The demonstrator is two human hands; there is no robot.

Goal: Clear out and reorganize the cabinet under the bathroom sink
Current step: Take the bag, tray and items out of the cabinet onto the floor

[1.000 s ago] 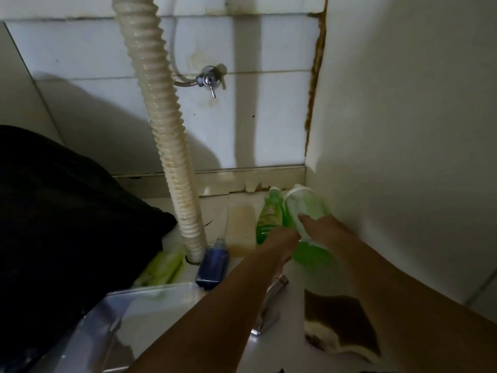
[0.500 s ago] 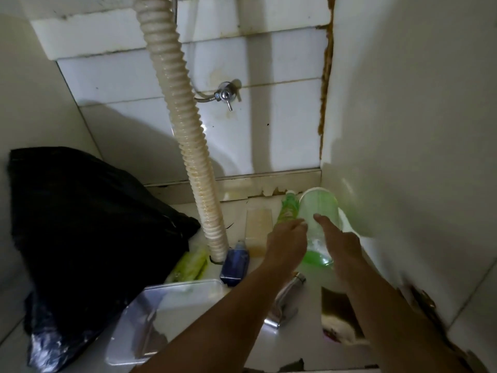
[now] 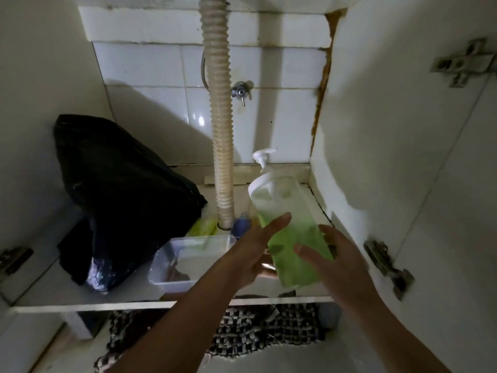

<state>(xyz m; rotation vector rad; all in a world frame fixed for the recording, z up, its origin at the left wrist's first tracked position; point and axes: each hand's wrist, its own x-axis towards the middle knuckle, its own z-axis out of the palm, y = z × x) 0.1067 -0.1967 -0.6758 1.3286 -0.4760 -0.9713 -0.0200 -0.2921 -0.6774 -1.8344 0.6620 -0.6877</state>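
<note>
Pump bottle [image 3: 289, 227], half full of green liquid, has come up off the back-right cabinet floor; now centre-right of frame, tilted, between left hand [image 3: 255, 254] and right hand [image 3: 341, 254]. Fingers straight, pressing its sides. Removal underway.

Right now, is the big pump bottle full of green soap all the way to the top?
No, the green liquid fills only the lower part of the pump bottle; the upper part near the white pump looks empty.
</note>
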